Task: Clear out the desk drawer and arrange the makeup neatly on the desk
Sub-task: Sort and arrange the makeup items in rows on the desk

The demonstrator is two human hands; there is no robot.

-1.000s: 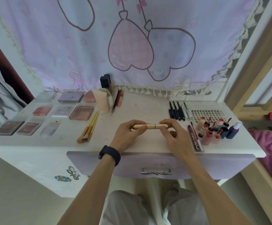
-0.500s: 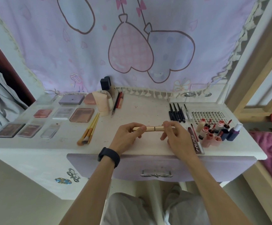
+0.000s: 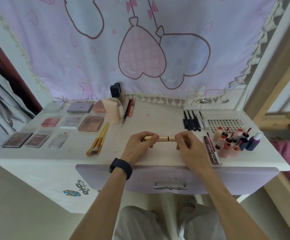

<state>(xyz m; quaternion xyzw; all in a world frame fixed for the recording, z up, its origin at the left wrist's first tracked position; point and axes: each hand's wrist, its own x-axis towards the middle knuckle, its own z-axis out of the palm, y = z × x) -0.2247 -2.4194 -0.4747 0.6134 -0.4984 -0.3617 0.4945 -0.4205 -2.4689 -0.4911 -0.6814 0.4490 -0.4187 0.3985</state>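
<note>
Looking down from the head view, the left hand (image 3: 137, 147) and right hand (image 3: 188, 147) hold a gold tube (image 3: 163, 138) level between them, just above the front middle of the white surface (image 3: 158, 122). Fingers (image 3: 152, 138) of each hand pinch one end of it. The lilac drawer (image 3: 227, 181) below is closed. Palettes (image 3: 91, 123) lie in rows at left, brushes (image 3: 99, 141) beside them, and lip bottles (image 3: 234, 138) cluster at right.

Both forearms are bare, without sleeves. The left hand (image 3: 137, 146) has a black band (image 3: 120, 168) around the wrist. The right hand (image 3: 189, 149) wears nothing. Below, light grey trousers (image 3: 140, 224) cover the knees.
</note>
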